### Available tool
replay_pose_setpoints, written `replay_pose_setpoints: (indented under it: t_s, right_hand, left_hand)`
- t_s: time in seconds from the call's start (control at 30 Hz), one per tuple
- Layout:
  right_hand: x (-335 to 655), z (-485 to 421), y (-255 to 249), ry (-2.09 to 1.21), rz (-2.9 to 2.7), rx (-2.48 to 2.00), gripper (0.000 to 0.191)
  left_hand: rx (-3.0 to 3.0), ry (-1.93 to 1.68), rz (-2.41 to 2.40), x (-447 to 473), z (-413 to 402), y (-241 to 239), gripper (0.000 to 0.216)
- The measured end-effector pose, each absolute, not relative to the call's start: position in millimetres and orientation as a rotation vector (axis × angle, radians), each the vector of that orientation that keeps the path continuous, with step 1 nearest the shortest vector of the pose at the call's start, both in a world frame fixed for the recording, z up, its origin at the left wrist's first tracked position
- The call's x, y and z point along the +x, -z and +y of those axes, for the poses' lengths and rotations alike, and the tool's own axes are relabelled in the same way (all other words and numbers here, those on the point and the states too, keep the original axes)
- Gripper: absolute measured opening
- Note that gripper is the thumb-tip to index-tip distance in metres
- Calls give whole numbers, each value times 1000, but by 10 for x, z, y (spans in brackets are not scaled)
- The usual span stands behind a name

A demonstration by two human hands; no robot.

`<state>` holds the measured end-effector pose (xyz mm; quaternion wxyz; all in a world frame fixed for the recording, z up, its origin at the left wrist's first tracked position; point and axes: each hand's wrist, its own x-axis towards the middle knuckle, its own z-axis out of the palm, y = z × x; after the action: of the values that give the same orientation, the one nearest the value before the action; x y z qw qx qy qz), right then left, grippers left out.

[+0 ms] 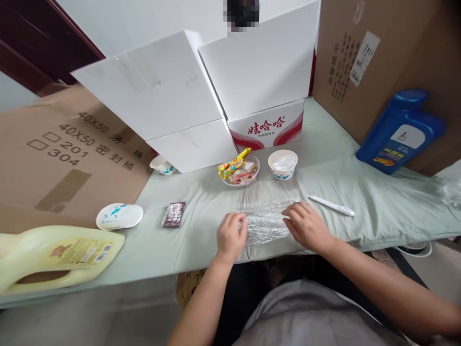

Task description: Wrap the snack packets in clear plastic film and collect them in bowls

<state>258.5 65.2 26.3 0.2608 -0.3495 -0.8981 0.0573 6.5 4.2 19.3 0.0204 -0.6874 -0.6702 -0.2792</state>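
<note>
Both my hands rest on a sheet of clear plastic wrap (266,221) spread on the green-covered table (345,192). My left hand (231,236) has its fingers curled on the sheet's left end. My right hand (308,226) lies across the right end with its fingers bent down onto the plastic. Just beyond the sheet stand a clear bowl of wrapped candies (238,170) and a white paper bowl (283,164). A white pen-like tool (331,204) lies to the right of my right hand.
A dark snack packet (174,214), a flattened paper bowl (119,216) and a pale yellow jug (54,254) lie to the left. A small paper cup (163,165) sits by white open box flaps (173,96). A blue bottle (399,132) leans on brown cartons at the right.
</note>
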Motion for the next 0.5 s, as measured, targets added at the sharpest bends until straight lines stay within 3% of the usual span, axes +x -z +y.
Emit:
replay_pose_setpoints:
  t_s: [0.07,0.17,0.33,0.43,0.5]
  right_hand:
    - [2453,678,-151,-191,-2584,-824,37]
    - [2400,759,77,-189,-2720,-924,67]
    - [2833,746,248,-131,-2725,-937,86]
    - [3169,589,238,-159,-2743,-810,86]
    - [3325,457,208,-186,-2727,-803,71]
  left_hand:
    - [-2478,645,-1945,213,68,-105,34]
    - [-2654,321,-1895,233,99,36,63]
    - [-2580,263,-1922,-137,-115,32,84]
    - [-2666,352,-1819,-296,-359,-17,80]
    - [-2735,440,-1744,-331,-505,-19,61]
